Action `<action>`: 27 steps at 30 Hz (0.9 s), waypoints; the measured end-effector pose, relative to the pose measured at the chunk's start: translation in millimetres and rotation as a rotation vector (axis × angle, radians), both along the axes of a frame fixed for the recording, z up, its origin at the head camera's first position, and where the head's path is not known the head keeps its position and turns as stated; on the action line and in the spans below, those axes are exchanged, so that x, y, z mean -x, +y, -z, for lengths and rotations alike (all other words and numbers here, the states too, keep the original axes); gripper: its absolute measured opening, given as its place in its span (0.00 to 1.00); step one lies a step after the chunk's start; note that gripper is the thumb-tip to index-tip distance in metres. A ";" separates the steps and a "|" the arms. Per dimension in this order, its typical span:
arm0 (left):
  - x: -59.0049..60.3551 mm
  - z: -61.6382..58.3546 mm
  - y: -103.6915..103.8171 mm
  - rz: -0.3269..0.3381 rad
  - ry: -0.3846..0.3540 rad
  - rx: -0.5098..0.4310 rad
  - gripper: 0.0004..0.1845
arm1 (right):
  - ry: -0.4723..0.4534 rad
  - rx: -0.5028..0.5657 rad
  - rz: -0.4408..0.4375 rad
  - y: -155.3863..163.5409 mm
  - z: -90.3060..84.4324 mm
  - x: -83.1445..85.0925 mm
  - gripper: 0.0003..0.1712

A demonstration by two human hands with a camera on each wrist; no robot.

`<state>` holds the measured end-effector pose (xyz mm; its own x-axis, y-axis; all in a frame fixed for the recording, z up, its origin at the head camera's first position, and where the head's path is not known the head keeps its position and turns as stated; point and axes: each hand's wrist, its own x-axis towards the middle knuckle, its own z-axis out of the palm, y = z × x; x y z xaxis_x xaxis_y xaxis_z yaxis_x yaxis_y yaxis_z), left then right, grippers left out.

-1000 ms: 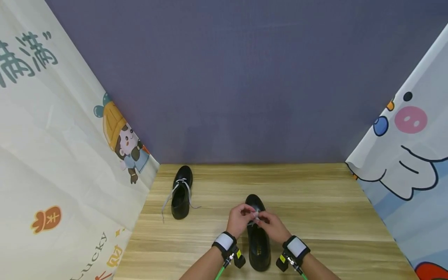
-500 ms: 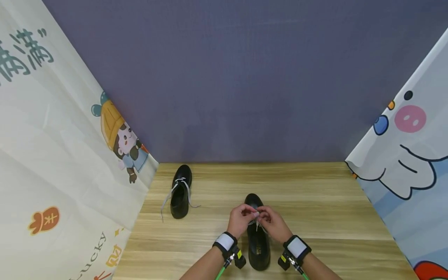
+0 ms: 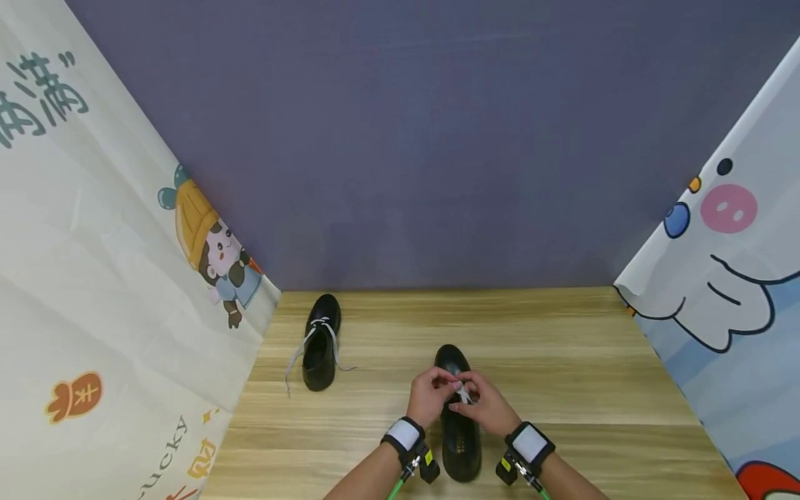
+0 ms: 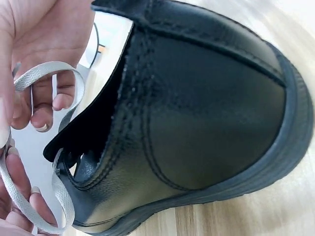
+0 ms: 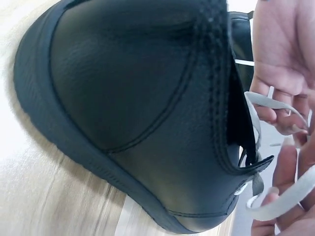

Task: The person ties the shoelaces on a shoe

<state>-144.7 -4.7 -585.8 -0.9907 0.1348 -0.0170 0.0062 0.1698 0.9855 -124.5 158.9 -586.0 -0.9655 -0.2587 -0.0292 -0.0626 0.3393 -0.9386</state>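
A black leather shoe stands on the wooden floor, toe pointing away from me. Both hands meet over its lacing. My left hand pinches a loop of its grey lace, and my right hand pinches another stretch of the lace. The left wrist view shows the shoe's heel side with the lace looped round my fingers. Seen from the right wrist, the shoe fills the frame with fingers at the laces.
A second black shoe with loose grey laces stands at the back left near the printed cloth wall. A purple wall closes the back, and another printed cloth the right.
Both hands stayed over the near shoe's lacing, with the fingers shifting slightly as they work the lace. The far shoe has not moved.
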 end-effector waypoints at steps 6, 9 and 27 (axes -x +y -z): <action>-1.4 -3.7 -3.1 0.002 -0.034 0.019 0.04 | 0.056 -0.107 0.025 6.2 0.7 -3.7 0.20; -1.6 -4.5 -4.4 0.001 -0.029 0.032 0.04 | 0.114 -0.136 0.027 10.0 1.1 -4.7 0.15; -1.2 1.6 -16.3 -0.023 0.027 0.063 0.04 | 0.601 -0.329 0.005 25.6 5.9 -7.2 0.09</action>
<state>-143.5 -21.1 -587.4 -0.9938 0.1111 0.0023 0.0281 0.2318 0.9723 -117.3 184.5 -591.9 -0.8401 -0.3232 0.4357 -0.5377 0.6027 -0.5896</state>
